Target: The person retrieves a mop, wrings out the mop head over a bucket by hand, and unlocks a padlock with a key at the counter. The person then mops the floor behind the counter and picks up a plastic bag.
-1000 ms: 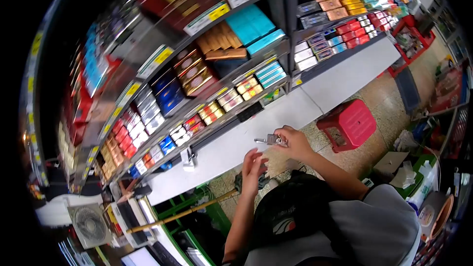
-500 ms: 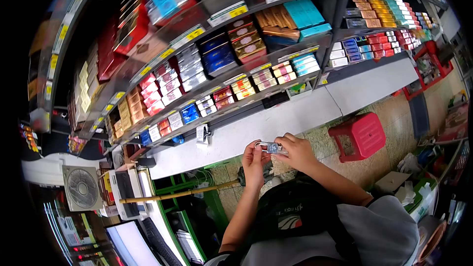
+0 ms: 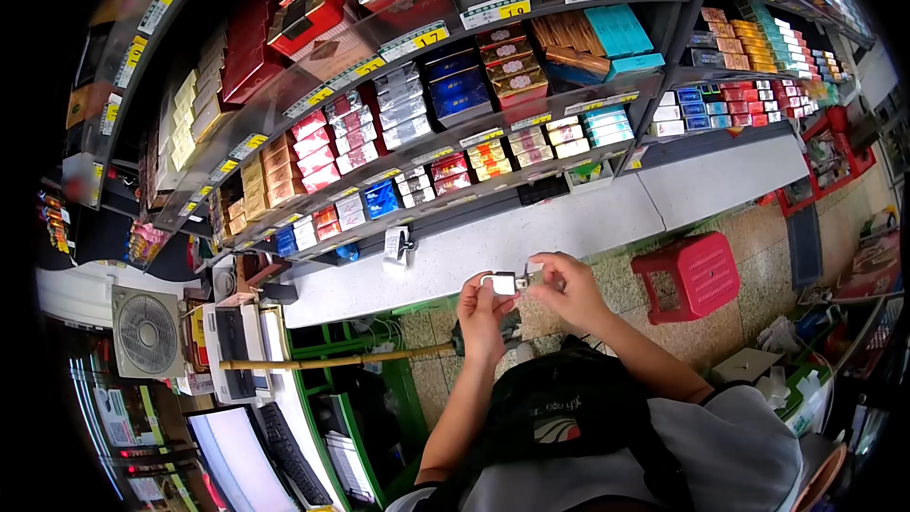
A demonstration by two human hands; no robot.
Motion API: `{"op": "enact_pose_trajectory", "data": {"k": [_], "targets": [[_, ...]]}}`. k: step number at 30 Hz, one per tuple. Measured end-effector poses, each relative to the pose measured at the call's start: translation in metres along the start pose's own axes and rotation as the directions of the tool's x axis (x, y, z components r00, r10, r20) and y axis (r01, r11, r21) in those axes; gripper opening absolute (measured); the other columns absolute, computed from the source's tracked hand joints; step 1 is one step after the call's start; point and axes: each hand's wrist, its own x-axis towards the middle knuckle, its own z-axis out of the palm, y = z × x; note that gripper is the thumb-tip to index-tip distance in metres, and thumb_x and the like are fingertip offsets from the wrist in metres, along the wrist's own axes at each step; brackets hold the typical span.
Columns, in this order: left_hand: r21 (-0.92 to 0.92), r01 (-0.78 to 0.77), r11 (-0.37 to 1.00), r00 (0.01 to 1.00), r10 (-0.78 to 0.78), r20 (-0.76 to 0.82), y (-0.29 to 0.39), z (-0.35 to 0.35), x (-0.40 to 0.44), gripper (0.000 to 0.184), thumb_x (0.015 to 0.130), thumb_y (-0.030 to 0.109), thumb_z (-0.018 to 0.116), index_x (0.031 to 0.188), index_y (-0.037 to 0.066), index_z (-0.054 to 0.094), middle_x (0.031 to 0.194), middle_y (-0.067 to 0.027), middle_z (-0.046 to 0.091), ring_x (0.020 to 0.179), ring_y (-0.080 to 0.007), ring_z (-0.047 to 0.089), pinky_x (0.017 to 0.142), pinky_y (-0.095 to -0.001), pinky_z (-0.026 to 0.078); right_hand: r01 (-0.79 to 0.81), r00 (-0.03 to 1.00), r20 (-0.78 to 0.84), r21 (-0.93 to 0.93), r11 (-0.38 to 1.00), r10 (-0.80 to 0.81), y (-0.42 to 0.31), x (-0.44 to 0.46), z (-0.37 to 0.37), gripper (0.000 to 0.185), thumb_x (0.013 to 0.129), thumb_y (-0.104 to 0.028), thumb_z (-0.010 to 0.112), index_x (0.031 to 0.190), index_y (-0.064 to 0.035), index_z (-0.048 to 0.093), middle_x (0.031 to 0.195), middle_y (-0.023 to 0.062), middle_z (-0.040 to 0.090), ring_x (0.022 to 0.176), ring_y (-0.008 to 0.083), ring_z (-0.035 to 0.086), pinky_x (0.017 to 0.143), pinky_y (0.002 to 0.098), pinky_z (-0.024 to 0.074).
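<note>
My left hand (image 3: 481, 318) pinches a small silver padlock (image 3: 504, 283) in front of my body, its shackle toward the left. At the padlock's right end is a small metal piece that looks like a key (image 3: 522, 278). The thumb and fingers of my right hand (image 3: 569, 292) close around this key from the right. How far it sits in the lock is too small to make out. Both hands are raised over the floor, near the front edge of the white counter (image 3: 607, 216).
Shelves of cigarette packs (image 3: 460, 90) rise behind the counter. A red stool (image 3: 706, 275) stands to the right. On the left are a bamboo stick (image 3: 341, 360), a fan (image 3: 149, 332), a keyboard (image 3: 294, 455) and a monitor (image 3: 242, 465). A white item (image 3: 395, 246) lies on the counter.
The padlock has turned so its face now looks bright, and it has shifted slightly left with my left hand. My right fingers have moved off its body to the key. The view has shifted slightly.
</note>
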Motion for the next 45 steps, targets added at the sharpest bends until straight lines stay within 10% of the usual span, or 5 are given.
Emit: {"op": "enact_pose_trajectory", "data": {"k": [2, 12, 27, 45], "targets": [[-0.019, 0.024, 1.000, 0.999, -0.025, -0.040, 0.003, -0.002, 0.001, 0.013, 0.086, 0.020, 0.047, 0.093, 0.009, 0.049, 0.080, -0.0039, 0.057, 0.067, -0.0127, 0.058, 0.057, -0.0202, 0.047, -0.096, 0.991, -0.069, 0.268, 0.959, 0.118, 0.018, -0.001, 0.004, 0.029, 0.070, -0.014, 0.062, 0.098, -0.0086, 0.056, 0.066, 0.0048, 0.050, 0.055, 0.0142, 0.048, 0.051, 0.0259, 0.0397], [-0.029, 0.071, 0.997, 0.997, -0.071, 0.013, -0.006, -0.003, -0.004, 0.014, 0.085, 0.022, 0.048, 0.092, 0.009, 0.049, 0.079, -0.0040, 0.057, 0.066, -0.0151, 0.059, 0.058, -0.0219, 0.047, -0.336, 0.933, 0.208, 0.200, 0.920, 0.295, 0.026, -0.009, 0.010, 0.018, 0.078, -0.018, 0.057, 0.087, -0.0021, 0.056, 0.068, 0.0060, 0.057, 0.054, 0.0107, 0.049, 0.051, 0.0245, 0.0397], [0.163, -0.099, 0.982, 0.980, 0.067, 0.190, -0.019, -0.009, -0.003, 0.043, 0.079, 0.007, 0.056, 0.117, 0.006, 0.038, 0.093, -0.0053, 0.053, 0.078, -0.0114, 0.053, 0.067, -0.0222, 0.044, -0.270, 0.961, 0.175, 0.432, 0.860, 0.213, 0.024, -0.011, 0.018, 0.012, 0.074, -0.007, 0.060, 0.082, -0.0003, 0.055, 0.070, 0.0025, 0.056, 0.060, 0.0072, 0.049, 0.054, 0.0211, 0.0401], [0.384, -0.253, 0.888, 0.962, 0.187, 0.201, -0.025, -0.025, -0.009, 0.047, 0.076, -0.001, 0.057, 0.117, 0.006, 0.037, 0.080, -0.0035, 0.052, 0.073, -0.0090, 0.052, 0.065, -0.0209, 0.042, -0.333, 0.931, 0.251, 0.292, 0.897, 0.264, 0.044, -0.028, 0.034, 0.009, 0.074, -0.007, 0.059, 0.079, -0.0017, 0.054, 0.067, -0.0033, 0.051, 0.057, 0.0025, 0.042, 0.052, 0.0170, 0.0346]]}}
